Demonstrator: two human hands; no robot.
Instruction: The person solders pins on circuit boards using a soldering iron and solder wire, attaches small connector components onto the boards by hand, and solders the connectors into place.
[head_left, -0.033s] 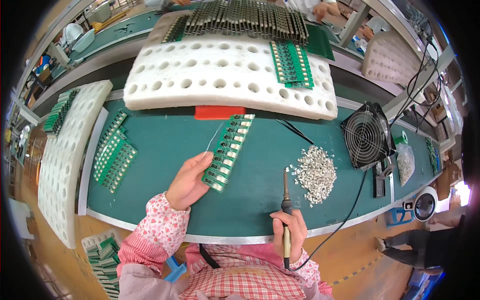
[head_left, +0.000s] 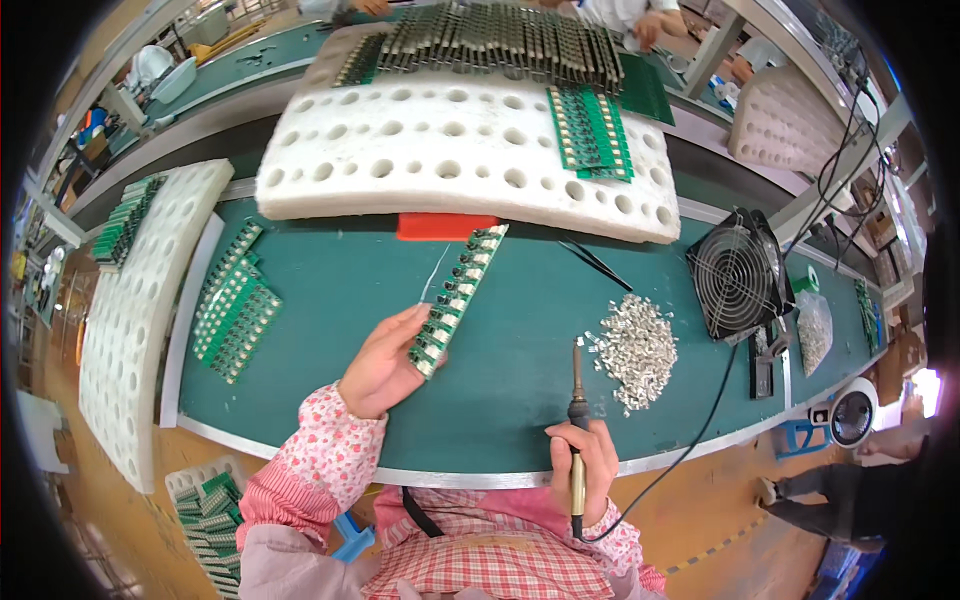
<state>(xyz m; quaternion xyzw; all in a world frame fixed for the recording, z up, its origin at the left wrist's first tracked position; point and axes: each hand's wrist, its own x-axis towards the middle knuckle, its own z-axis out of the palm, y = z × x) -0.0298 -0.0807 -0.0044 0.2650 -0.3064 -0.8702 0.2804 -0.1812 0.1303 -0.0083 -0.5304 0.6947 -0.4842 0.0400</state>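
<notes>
Two hands over one green tabletop (head_left: 500, 430): one circuit board, one soldering iron.
The left hand (head_left: 382, 365) has its fingers pinched on the lower end of the green circuit board (head_left: 460, 295), which is held tilted above the tabletop's middle; one thin wire (head_left: 435, 272) rises beside it. The right hand (head_left: 588, 460) has its fingers wrapped around the soldering iron (head_left: 577, 408), its tip just left of one pile of small metallic parts (head_left: 638, 352). Beyond lie one pair of dark tweezers (head_left: 597, 265), one black fan (head_left: 735, 275) and one red piece (head_left: 445, 228) by one large white foam block (head_left: 410, 160).
</notes>
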